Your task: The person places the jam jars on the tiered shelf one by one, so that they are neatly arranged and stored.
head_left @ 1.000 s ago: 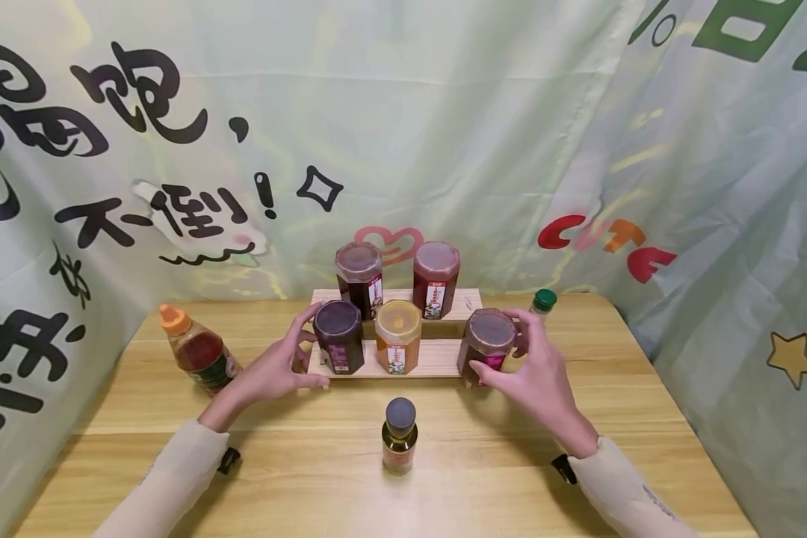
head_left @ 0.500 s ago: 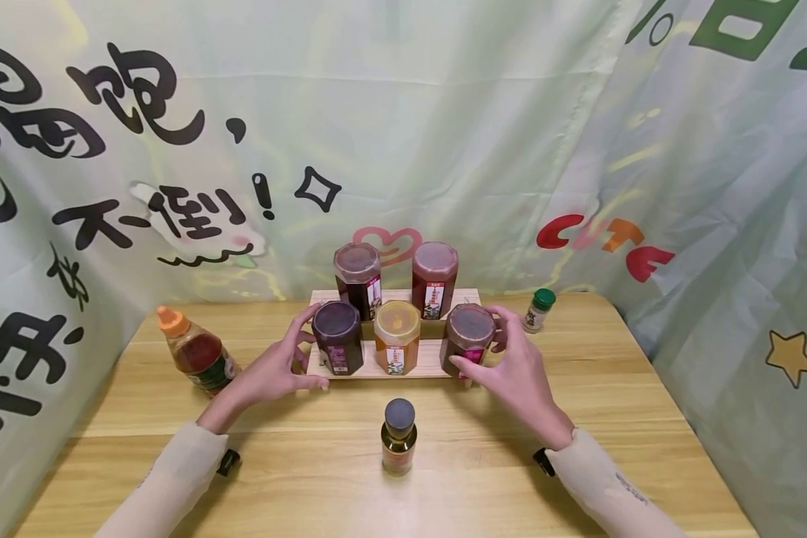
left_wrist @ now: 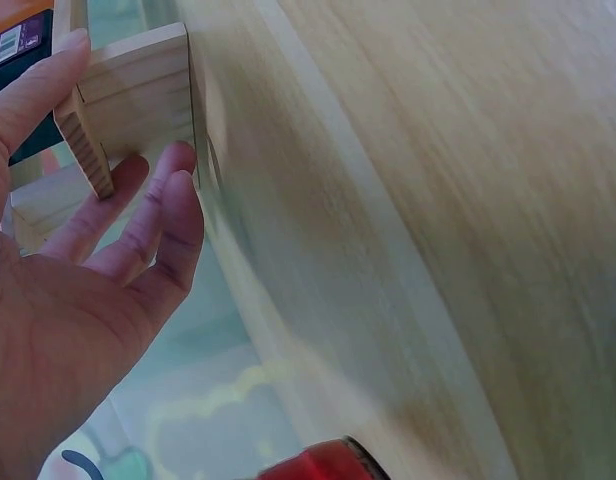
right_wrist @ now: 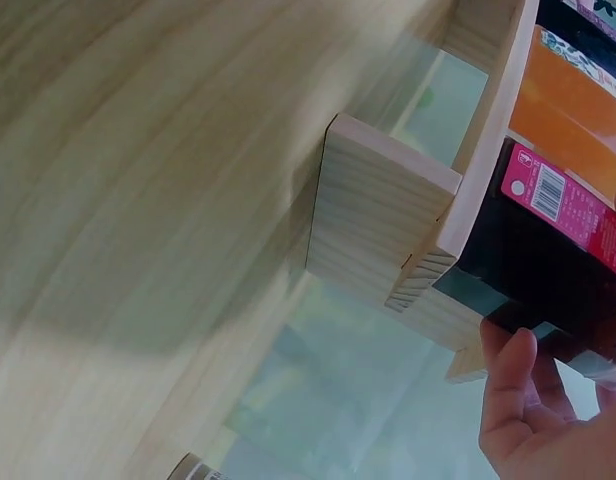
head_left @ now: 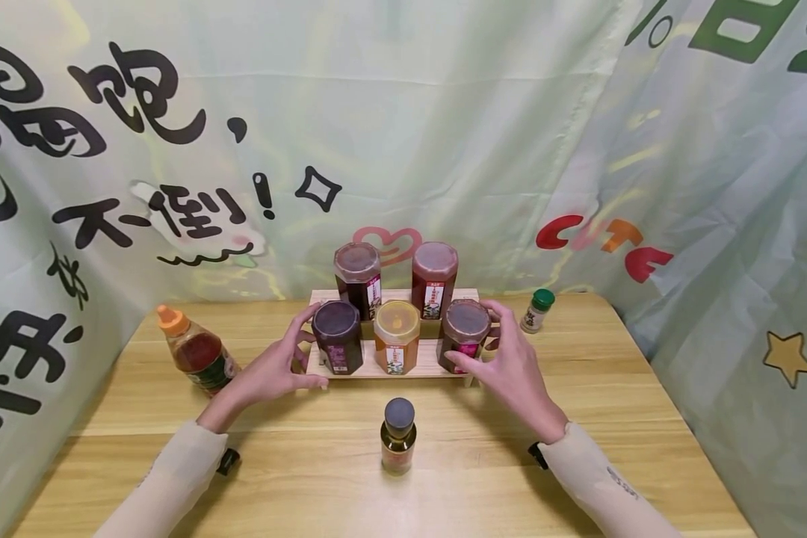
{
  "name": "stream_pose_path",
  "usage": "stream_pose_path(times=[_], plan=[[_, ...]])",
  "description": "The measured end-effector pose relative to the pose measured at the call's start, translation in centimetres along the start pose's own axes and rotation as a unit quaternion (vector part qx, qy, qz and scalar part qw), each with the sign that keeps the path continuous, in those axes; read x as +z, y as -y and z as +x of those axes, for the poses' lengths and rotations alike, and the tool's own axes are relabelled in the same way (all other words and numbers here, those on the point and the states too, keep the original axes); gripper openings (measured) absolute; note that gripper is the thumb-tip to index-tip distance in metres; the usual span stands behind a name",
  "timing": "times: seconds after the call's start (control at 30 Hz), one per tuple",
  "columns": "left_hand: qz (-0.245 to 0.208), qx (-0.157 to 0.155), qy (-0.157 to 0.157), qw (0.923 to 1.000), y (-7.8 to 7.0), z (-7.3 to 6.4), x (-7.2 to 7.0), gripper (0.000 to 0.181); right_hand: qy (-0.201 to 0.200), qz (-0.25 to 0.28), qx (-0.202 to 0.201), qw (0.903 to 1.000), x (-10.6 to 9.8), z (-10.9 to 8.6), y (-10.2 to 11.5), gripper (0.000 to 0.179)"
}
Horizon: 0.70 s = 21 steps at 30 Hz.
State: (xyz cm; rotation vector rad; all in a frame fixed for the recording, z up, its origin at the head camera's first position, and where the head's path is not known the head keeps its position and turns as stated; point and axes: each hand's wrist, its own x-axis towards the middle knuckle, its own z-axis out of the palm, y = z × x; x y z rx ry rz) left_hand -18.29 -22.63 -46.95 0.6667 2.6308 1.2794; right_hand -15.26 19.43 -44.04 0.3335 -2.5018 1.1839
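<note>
On the right end of a two-step wooden rack (head_left: 424,368), my right hand (head_left: 511,373) grips a dark jam jar (head_left: 457,336) with a pink label. In the right wrist view the base of this jar (right_wrist: 533,260) rests on the lower step, the fingertips (right_wrist: 513,360) curled at its side. My left hand (head_left: 276,366) holds the rack's left end, thumb at its front edge and fingers around its end panel (left_wrist: 138,85). Next to that hand stands a dark purple jar (head_left: 338,340). An amber jar (head_left: 397,340) sits between the two on the lower step.
Two more jars, one dark (head_left: 358,273) and one red (head_left: 435,276), stand on the upper step. A dark-capped bottle (head_left: 398,441) is in front of the rack. An orange-capped sauce bottle (head_left: 198,355) stands left, a green-capped shaker (head_left: 536,312) right. Printed cloth (head_left: 444,134) hangs behind.
My right hand has moved left with the pink-labelled jam jar, from beyond the rack's right end onto the lower step. The left hand has stayed on the rack.
</note>
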Motion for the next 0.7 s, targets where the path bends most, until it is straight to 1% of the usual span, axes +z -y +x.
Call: stream_pose_path(times=[0.1,0.37,0.5,0.6,0.7], plan=[[0.002,0.002,0.0,1.0,0.0,0.0,0.0,0.132,0.007,0.005,0.004,1.0,0.2,0.1,0.0,0.104],[0.0,-0.007,-0.001,1.0,0.1,0.2,0.2,0.134,0.017,0.005,0.012,0.9998,0.5,0.3,-0.2,0.103],[0.002,-0.004,-0.003,1.0,0.0,0.0,0.4,0.132,0.035,-0.002,0.019,0.9992,0.2,0.0,-0.2,0.106],[0.01,0.003,-0.017,0.9998,-0.1,-0.8,0.8,0.128,0.058,-0.007,0.021,0.998,-0.5,-0.6,-0.3,0.11],[0.023,0.012,-0.043,0.9987,-0.2,-2.5,0.9,0.121,0.087,-0.017,0.018,0.9959,-1.8,-1.6,-0.6,0.108]])
